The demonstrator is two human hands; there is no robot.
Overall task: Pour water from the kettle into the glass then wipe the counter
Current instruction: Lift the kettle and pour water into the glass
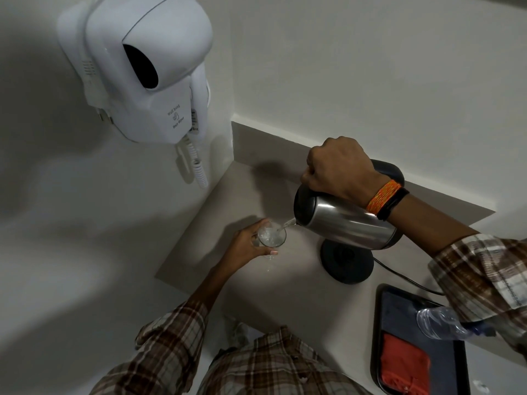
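A steel kettle (346,222) with a black lid and handle is tilted to the left above its round black base (346,263). My right hand (339,171) grips the kettle's handle from above. Water runs from the spout into a clear glass (271,234) that stands on the grey counter (228,201). My left hand (246,243) wraps around the glass from the left. The glass holds some water.
A white wall-hung hair dryer (148,69) with a coiled cord juts out at upper left. A dark tray (399,323) at lower right carries a red cloth (405,366) and a clear plastic bottle (440,323). The base's black cord (405,277) runs right. Walls close the counter's back and left.
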